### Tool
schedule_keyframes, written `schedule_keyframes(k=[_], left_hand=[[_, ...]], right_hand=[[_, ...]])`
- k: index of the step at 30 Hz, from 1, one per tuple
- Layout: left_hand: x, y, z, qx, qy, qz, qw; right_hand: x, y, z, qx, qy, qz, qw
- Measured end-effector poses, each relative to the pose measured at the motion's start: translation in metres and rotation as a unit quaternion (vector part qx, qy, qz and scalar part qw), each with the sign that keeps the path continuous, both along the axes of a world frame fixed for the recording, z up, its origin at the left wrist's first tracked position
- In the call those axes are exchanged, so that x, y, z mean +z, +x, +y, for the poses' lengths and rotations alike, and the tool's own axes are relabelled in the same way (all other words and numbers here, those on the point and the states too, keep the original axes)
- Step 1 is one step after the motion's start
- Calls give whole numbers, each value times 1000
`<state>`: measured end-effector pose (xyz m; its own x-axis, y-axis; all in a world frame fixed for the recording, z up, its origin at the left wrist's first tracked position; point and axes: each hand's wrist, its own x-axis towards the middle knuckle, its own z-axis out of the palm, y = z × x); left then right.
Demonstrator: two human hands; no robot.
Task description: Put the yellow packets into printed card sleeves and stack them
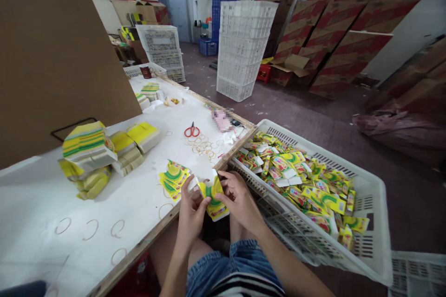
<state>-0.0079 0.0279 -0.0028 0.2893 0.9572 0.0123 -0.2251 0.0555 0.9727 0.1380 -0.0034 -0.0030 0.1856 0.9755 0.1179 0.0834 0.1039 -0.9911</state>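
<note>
A yellow and green printed carton [215,197] is held between both hands over my lap, just off the table edge. My left hand [192,211] pinches its left side, thumb in front. On the other side my right hand [240,197] grips the carton's right edge. Several flat cartons [173,179] lie fanned on the table beside my left hand. Close to my right hand stands a white plastic crate [378,195] filled with folded yellow cartons [294,171].
Bundled carton stacks [87,146] rest on the white table [69,260] at left. Red-handled scissors [192,131] and loose rubber bands [205,147] lie farther back. A tall cardboard sheet [62,55] blocks the left. Stacked white crates [244,51] and cardboard boxes [334,23] stand beyond.
</note>
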Motion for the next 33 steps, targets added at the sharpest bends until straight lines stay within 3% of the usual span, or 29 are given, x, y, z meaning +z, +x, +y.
schedule_keyframes(k=[4, 13, 18, 21, 24, 28, 30, 33], left_hand=[[7, -6, -3, -58, 3, -4, 998], [11, -8, -7, -142, -25, -4, 990], [11, -3, -12, -156, -53, -11, 986], [10, -1, -12, -122, -41, -5, 992], [8, 0, -10, -123, -37, 7, 992], [5, 0, -7, -118, -27, 29, 992], [3, 2, -7, -104, -19, 43, 993], [2, 5, -8, -95, -14, 56, 994]], right_hand=[[-2, 16, -3, 93, 11, 3, 996], [9, 30, -6, 168, -7, -7, 986], [13, 31, -3, 98, 24, -77, 992], [8, 29, -1, 46, 42, -50, 997], [3, 30, -1, 31, 44, -20, 998], [8, 39, -2, 26, 90, -76, 993], [12, 42, -3, 44, 64, -80, 994], [19, 40, -5, 94, -31, -70, 993]])
